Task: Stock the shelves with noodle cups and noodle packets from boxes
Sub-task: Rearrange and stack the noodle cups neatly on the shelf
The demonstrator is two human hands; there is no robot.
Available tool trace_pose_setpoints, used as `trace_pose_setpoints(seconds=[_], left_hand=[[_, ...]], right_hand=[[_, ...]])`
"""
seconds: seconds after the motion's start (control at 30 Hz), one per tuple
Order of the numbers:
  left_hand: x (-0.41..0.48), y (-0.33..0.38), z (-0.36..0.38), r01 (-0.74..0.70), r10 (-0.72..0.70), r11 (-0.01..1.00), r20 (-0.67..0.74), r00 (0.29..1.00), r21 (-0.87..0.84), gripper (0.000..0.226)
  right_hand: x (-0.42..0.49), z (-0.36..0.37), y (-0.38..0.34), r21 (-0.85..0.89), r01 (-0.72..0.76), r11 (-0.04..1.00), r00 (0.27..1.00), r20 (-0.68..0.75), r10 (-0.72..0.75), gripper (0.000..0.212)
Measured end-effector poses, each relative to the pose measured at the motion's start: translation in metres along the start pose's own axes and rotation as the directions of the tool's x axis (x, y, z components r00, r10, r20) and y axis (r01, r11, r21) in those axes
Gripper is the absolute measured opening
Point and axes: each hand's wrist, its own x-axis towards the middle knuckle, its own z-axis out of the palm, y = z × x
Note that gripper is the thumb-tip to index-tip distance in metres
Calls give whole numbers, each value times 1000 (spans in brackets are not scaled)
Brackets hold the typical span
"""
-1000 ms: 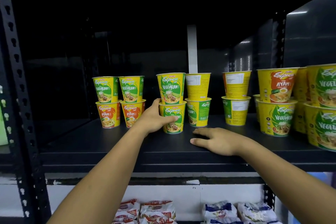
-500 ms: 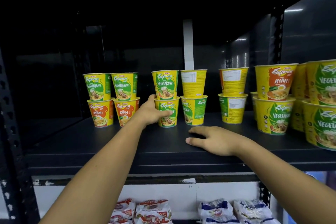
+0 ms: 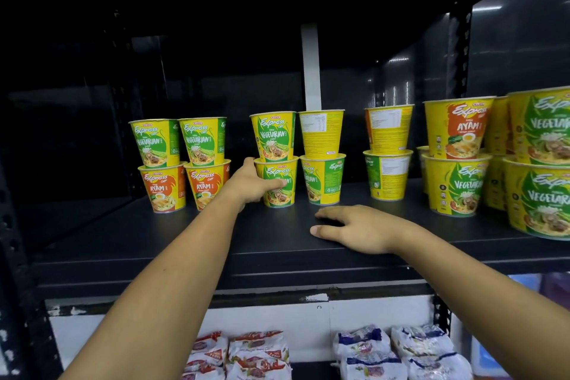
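Observation:
Yellow noodle cups stand in two-high stacks on a black shelf (image 3: pixel 154 244). My left hand (image 3: pixel 251 183) wraps the lower vegetarian cup (image 3: pixel 285 194) of a middle stack, thumb across its front; another vegetarian cup (image 3: pixel 273 136) sits on top. My right hand (image 3: pixel 354 230) lies flat, palm down, on the shelf in front of the neighbouring stack (image 3: pixel 322 157), holding nothing. To the left are two stacks with orange ayam cups (image 3: pixel 163 187) below. More stacks (image 3: pixel 388 151) stand to the right, the nearest ones (image 3: pixel 543 163) large at the frame edge.
Noodle packets lie on the level below: red-and-white ones (image 3: pixel 243 355) and blue-and-white ones (image 3: pixel 394 352). A perforated black upright (image 3: pixel 15 256) frames the left side. The shelf's left part and front strip are bare. A white post (image 3: pixel 311 65) stands behind the cups.
My left hand has pushed the two-cup middle stack slightly back toward the rear row. The right hand stays flat on the shelf. The camera has moved closer.

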Motion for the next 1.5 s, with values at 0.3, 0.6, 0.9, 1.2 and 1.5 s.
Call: trace_pose_setpoints(seconds=[0.3, 0.6, 0.9, 1.2, 1.5], left_hand=[[-22, 1, 2, -57, 61, 940, -1, 998, 336, 58], [-68, 0, 7, -198, 223, 846, 9, 975, 495, 36], [-84, 3, 10, -373, 155, 755, 406, 901, 539, 52], [-81, -1, 11, -327, 142, 800, 372, 917, 503, 55], [-84, -1, 7, -298, 162, 857, 330, 930, 421, 40]], right_hand=[[-3, -2, -1, 5, 7, 1000, 1000, -7, -7, 67], [-5, 1, 1, 9, -8, 1000, 995, -101, 9, 65], [-5, 0, 0, 31, -86, 996, 989, -117, 89, 70], [4, -17, 1, 313, -154, 937, 978, -85, 189, 75], [69, -33, 3, 656, -211, 725, 869, -214, 446, 142]])
